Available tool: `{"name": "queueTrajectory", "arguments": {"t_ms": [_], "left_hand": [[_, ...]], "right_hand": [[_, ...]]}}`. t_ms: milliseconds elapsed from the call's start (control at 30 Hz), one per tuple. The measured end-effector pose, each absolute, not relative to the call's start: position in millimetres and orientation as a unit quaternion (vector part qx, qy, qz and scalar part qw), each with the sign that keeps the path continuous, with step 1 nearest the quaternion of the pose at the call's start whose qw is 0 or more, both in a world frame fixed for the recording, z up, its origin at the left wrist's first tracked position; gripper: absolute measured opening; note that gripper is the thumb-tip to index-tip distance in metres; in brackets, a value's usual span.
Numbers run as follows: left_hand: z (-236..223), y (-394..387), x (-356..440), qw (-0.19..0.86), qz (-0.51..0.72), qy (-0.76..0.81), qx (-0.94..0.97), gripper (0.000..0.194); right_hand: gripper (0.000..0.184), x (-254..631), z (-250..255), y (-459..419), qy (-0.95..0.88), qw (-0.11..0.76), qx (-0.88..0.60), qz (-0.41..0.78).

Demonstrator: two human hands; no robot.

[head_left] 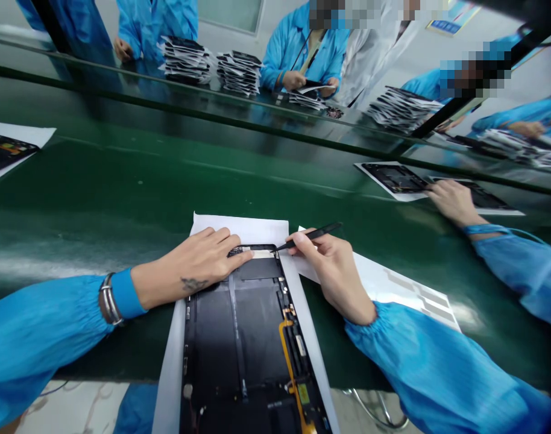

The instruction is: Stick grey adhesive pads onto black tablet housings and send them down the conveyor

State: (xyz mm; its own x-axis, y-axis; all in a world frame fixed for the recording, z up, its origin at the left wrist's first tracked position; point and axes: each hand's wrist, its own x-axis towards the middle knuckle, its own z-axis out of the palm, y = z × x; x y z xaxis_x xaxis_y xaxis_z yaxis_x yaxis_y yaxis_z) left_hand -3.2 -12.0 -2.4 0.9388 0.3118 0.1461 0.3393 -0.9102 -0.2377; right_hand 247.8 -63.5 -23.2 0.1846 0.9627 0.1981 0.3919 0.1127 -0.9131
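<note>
An opened black tablet housing (257,331) lies on white paper (243,226) in front of me, with an orange flex cable (287,355) along its right side. My left hand (203,259) rests over its upper left corner, fingers stretched out and thumb on a pale strip (263,254) near the top edge. In my right hand (334,268) are black tweezers (318,231), gripped between thumb and fingers. Their tip is at the housing's upper right corner, by the end of the strip; contact is too small to make out. Beneath my right hand lies a white sheet with grey strips (393,286).
At right, a co-worker's hand (454,202) touches one of two other housings (399,179). Another housing (8,154) lies far left. Beyond the green table's (167,175) raised glass shelf, several people in blue sit by stacks of wrapped panels (187,60).
</note>
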Motion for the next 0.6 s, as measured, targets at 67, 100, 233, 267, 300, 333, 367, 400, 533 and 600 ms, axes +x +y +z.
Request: {"name": "queueTrajectory", "arguments": {"t_ms": [67,100,233,267,300,333,367,400,533,600], "left_hand": [[-2.9,-12.0,-3.7,0.127,-0.049,-0.165,-0.977,0.036],[-3.5,-11.8,-4.2,0.125,-0.048,-0.165,-0.977,0.036],[-3.0,-6.9,-5.9,0.111,-0.030,-0.171,-0.979,0.039],[-1.1,-4.7,-5.0,0.102,-0.023,-0.170,-0.980,0.040],[1.7,-2.5,-3.2,0.090,-0.015,-0.168,-0.982,0.041],[5.0,-0.4,-0.2,0.078,-0.005,-0.165,-0.983,0.042],[8.4,1.4,3.7,0.070,0.006,-0.162,-0.984,0.044],[11.7,2.7,8.2,0.065,0.018,-0.158,-0.985,0.046],[14.8,3.9,23.0,0.096,0.034,-0.144,-0.984,0.053],[9.5,4.0,21.7,0.107,0.018,-0.136,-0.985,0.054]], "right_hand": [[0.033,249.5,-24.3,-62.5,-0.567,0.484,-0.601,0.287],[0.033,250.7,-25.0,-61.3,-0.562,0.490,-0.603,0.283],[0.037,255.5,-28.1,-51.9,-0.524,0.547,-0.591,0.279],[0.038,256.4,-28.9,-49.0,-0.519,0.556,-0.585,0.283],[0.039,257.1,-29.6,-46.2,-0.518,0.560,-0.579,0.288],[0.040,257.9,-30.3,-43.7,-0.521,0.560,-0.573,0.294],[0.040,258.8,-30.9,-41.5,-0.529,0.555,-0.569,0.298],[0.040,259.8,-31.5,-39.8,-0.540,0.548,-0.564,0.299],[0.031,265.2,-29.4,-38.0,-0.593,0.532,-0.538,0.276],[0.024,265.3,-23.7,-39.8,-0.640,0.509,-0.524,0.239]]}}
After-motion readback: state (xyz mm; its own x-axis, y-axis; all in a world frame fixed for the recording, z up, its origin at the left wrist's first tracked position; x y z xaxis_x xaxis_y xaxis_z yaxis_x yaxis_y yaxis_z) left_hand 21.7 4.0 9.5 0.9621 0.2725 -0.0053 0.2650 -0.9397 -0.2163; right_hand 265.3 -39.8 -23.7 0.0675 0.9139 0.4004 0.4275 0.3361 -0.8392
